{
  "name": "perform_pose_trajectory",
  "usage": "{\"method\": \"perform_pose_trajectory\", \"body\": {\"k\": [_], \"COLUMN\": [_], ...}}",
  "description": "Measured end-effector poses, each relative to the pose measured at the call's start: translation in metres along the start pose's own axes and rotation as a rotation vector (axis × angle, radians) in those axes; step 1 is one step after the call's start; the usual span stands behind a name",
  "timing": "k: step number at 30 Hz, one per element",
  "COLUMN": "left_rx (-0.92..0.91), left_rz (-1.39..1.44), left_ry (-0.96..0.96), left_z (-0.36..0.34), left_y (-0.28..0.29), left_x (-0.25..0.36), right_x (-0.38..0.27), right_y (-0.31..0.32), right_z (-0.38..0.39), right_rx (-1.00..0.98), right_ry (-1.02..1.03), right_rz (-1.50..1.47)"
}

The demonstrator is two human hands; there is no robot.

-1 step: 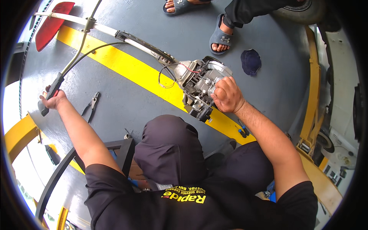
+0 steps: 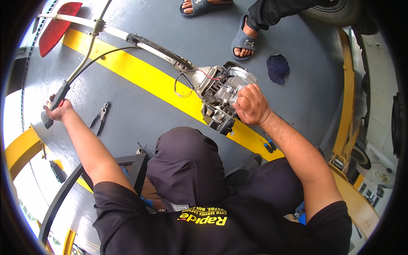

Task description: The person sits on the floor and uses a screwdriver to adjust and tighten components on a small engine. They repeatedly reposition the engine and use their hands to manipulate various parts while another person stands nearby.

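Note:
A brush cutter lies across the floor, with its engine (image 2: 223, 91) uncovered, its pale shaft (image 2: 117, 32) running to the far left and a red guard (image 2: 59, 29) near the shaft's end. My left hand (image 2: 59, 111) is wrapped round the black throttle grip (image 2: 60, 98) on its handlebar. At the engine's right side my right hand (image 2: 251, 105) is closed into a fist against the metal. The fingers hide whatever it may hold. A thin black and red wire (image 2: 184, 80) loops out of the engine.
Pliers (image 2: 101, 118) lie near my left forearm, and blue-handled screwdrivers (image 2: 269, 145) near my right. A dark blue cloth (image 2: 278, 69) rests beyond the engine. Another person's sandalled foot (image 2: 244, 42) stands close by. A black metal frame (image 2: 137, 170) is beside my knee, yellow posts (image 2: 343, 106) to the right.

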State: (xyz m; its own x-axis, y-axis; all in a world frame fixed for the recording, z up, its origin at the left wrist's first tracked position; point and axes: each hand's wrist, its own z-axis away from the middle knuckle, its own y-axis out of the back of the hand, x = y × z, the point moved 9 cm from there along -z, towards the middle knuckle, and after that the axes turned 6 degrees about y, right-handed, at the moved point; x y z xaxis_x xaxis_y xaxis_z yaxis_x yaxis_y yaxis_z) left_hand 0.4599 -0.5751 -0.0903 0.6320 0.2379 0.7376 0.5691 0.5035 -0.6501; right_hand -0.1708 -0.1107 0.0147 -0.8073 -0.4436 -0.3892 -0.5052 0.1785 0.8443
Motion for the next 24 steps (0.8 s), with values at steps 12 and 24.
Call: {"method": "perform_pose_trajectory", "body": {"k": [12,24], "left_rx": [0.056,0.328], "left_rz": [-0.003,-0.623], "left_ry": [0.005,0.468], "left_z": [0.003,0.106], "left_y": [0.028,0.056], "left_x": [-0.003,-0.015], "right_x": [-0.004,0.003], "right_y": [-0.003,-0.002], "right_z": [-0.011,-0.031], "right_rx": [-0.088,0.032], "right_ry": [-0.065,-0.223], "right_rz": [0.061,0.199]}}
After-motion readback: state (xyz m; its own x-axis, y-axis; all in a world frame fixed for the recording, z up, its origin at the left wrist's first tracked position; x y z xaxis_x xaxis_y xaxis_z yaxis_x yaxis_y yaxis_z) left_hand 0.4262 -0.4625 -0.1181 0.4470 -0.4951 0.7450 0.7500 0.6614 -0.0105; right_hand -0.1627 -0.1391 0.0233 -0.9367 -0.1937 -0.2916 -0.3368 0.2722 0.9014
